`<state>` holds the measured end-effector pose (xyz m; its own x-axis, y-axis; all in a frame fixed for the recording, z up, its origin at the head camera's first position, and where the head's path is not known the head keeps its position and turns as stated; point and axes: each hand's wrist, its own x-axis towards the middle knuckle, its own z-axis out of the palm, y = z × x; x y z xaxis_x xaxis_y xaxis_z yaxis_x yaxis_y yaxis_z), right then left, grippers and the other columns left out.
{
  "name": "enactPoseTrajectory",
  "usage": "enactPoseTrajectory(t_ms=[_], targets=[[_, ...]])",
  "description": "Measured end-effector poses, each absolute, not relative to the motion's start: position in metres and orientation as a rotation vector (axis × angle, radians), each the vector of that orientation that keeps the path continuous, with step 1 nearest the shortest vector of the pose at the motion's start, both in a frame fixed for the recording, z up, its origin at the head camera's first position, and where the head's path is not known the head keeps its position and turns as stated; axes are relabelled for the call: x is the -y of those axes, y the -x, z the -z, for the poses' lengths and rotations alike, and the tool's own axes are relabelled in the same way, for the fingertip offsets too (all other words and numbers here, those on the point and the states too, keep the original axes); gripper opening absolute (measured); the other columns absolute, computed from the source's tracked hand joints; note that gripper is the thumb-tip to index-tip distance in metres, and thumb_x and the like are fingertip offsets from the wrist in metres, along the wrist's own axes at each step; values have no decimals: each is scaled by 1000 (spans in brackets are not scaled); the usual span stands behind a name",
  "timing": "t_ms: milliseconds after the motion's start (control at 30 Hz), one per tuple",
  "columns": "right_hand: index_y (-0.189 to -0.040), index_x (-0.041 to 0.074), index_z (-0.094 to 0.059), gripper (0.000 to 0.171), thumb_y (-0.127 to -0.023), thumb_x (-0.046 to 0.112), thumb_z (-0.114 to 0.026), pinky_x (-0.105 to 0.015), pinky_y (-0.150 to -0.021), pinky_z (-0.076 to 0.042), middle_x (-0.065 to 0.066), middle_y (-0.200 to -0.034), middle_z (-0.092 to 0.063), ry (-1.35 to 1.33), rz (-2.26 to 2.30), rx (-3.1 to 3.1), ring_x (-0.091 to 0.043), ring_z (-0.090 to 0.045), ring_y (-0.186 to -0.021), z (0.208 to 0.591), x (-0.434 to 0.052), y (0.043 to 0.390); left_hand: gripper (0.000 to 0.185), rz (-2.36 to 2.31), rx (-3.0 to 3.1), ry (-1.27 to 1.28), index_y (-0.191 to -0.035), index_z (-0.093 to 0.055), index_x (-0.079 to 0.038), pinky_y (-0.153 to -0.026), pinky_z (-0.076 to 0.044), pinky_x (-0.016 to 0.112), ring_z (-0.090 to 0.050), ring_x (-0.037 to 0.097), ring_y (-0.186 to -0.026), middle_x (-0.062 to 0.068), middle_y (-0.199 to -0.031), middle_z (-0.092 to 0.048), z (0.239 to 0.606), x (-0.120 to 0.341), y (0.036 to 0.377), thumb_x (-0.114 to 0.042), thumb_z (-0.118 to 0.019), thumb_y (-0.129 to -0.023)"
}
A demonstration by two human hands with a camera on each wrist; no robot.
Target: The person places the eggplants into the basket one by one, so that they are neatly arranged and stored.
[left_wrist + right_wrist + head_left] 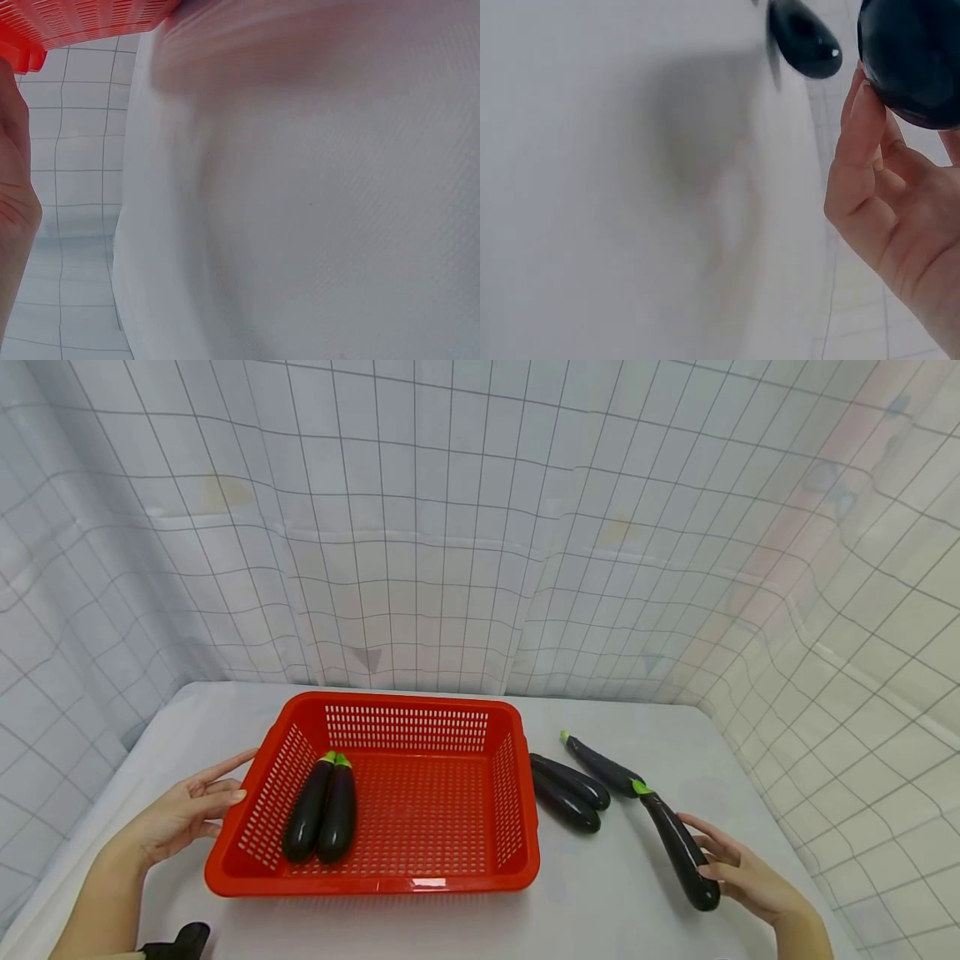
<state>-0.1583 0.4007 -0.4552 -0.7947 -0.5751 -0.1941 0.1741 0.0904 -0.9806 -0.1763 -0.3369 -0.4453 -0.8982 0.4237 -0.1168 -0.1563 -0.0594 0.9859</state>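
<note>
A red slotted basket (420,881) stands mid-table, with two dark purple eggplants (322,810) lying side by side in its left half. My left hand (191,810) rests against the basket's left rim with its fingers straight; the left wrist view shows only the palm edge (15,202) and a basket corner (90,19). To the right, a long eggplant (678,847) lies on the table. My right hand (738,872) touches its rounded near end with relaxed fingers. The right wrist view shows the fingers (859,127) against that eggplant (915,60).
Two eggplants (570,789) lie beside the basket's right wall, and a third eggplant (600,764) lies just behind them; one eggplant tip (802,34) shows in the right wrist view. A white cloth (622,902) covers the table. Gridded curtains (450,527) enclose the back and sides.
</note>
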Motion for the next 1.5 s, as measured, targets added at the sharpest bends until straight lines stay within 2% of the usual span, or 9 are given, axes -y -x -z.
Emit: enactPoseTrajectory(t_ms=[233,400,633,800,1033,1500], targets=[[-146,23,-18,64,-92,-4,-39,-39,-79,-51,2,-122,-49,383,1809,-1898,-13,-56,-101,440,-377,169,47,-2001,-1862,-258,-124,-46,-49,-73,-53,43,-64,14,-93,-11,-110,-64,446,336,176,-11,-38,-98],[-144,22,-22,63,-90,-3,-44,-41,-76,-50,0,-117,-51,307,1870,-1953,-15,-58,-94,427,-354,174,47,-2003,-1857,-264,-124,-46,-49,-73,-53,43,-64,14,-93,-11,-110,-64,445,335,176,-10,-38,-98],[-144,18,-22,64,-89,-9,-40,-32,-70,-51,-1,-118,-51,444,2017,-1795,-13,-57,-93,418,-327,182,47,-2004,-1861,-265,-125,-46,-48,-73,-53,43,-64,15,-92,-11,-110,-64,444,335,176,-10,-38,-98],[-144,17,-21,65,-89,-8,-43,-33,-74,-51,-2,-117,-50,448,2045,-1771,-15,-55,-97,412,-307,186,48,-2002,-1861,-271,-124,-46,-49,-73,-54,42,-64,14,-92,-11,-110,-64,444,335,176,-10,-38,-98],[-142,18,-24,63,-88,-7,-45,-36,-76,-51,-5,-115,-52,468,2071,-1766,-16,-56,-95,405,-282,191,48,-2005,-1858,-275,-125,-45,-49,-73,-53,43,-64,14,-93,-11,-111,-64,443,336,176,-10,-38,-98],[-140,20,-28,66,-83,-2,-52,-39,-77,-49,-7,-119,-48,284,2105,-1819,-20,-55,-97,390,-224,196,48,-2023,-1822,-287,-125,-46,-48,-73,-53,43,-65,15,-93,-10,-111,-64,443,336,175,-9,-37,-98]])
